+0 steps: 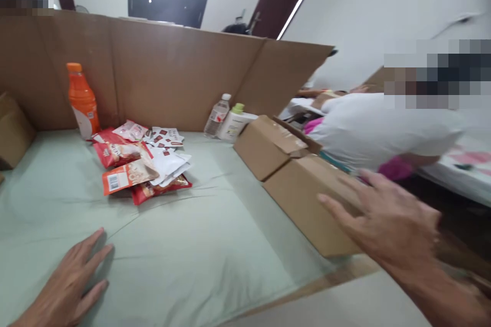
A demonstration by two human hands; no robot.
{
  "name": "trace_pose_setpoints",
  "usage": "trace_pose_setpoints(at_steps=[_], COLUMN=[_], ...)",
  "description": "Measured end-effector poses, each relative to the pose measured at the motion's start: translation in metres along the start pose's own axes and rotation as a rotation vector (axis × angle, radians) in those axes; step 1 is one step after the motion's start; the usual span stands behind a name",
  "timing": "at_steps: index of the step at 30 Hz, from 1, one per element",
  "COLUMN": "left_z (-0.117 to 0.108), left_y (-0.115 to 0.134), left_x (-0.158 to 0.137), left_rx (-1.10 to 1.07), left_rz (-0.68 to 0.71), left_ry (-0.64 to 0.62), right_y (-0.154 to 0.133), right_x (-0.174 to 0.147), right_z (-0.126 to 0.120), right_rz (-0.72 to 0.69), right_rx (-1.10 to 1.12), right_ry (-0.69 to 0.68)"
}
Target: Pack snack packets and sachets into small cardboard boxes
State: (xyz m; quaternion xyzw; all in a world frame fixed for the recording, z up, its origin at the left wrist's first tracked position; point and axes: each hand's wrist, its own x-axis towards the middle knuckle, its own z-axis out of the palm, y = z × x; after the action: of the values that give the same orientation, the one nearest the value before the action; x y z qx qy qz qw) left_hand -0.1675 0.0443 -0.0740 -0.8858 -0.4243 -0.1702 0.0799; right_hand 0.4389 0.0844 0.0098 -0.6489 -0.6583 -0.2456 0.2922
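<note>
My left hand [72, 281] rests on the pale green cloth [164, 255] at the lower left, fingers spread and nothing in it. At the right, my right hand [387, 214] is slightly blurred, its fingers apart over the near cardboard box [310, 199]; whether it touches the box I cannot tell. A second cardboard box [268, 143] sits just behind that one. Beyond my left hand lies a loose pile of snack packets: red bags [118, 153], an orange packet with a barcode [128, 176], white sachets [171, 166] and a brown-patterned white packet [166, 137].
An orange bottle [82, 102] stands at the back left. A clear bottle [218, 116] and a white bottle with a green cap [233, 123] stand by the cardboard wall [184, 76]. Another box [13, 133] is at the far left. A person in white [383, 125] leans at the right.
</note>
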Motion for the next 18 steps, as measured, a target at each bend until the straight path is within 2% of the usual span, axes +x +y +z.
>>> trace_pose_setpoints(at_steps=[3, 6, 8, 11, 13, 15, 18], left_z=[0.003, 0.004, -0.002, -0.024, -0.047, -0.078, -0.13], left_y=[0.009, 0.017, 0.021, 0.017, 0.003, -0.017, -0.054], left_x=[0.001, -0.004, -0.01, -0.02, -0.027, -0.035, -0.043], left_rx=[-0.044, -0.088, -0.12, -0.169, -0.135, -0.009, 0.287], left_rz=[-0.049, -0.051, -0.054, -0.086, -0.163, -0.272, -0.441], left_ry=[-0.004, -0.065, -0.142, -0.208, -0.131, 0.04, 0.28], right_y=[-0.07, -0.137, -0.175, -0.216, -0.233, -0.239, -0.238], right_x=[0.001, 0.013, 0.029, 0.054, 0.062, 0.06, 0.043], right_z=[0.032, 0.083, 0.117, 0.156, 0.173, 0.184, 0.188], right_rz=[-0.177, -0.311, -0.356, -0.396, -0.389, -0.367, -0.386], right_rx=[0.114, 0.155, 0.184, 0.26, 0.342, 0.397, 0.376], right_ry=[-0.127, -0.154, -0.154, -0.111, -0.039, 0.019, -0.02])
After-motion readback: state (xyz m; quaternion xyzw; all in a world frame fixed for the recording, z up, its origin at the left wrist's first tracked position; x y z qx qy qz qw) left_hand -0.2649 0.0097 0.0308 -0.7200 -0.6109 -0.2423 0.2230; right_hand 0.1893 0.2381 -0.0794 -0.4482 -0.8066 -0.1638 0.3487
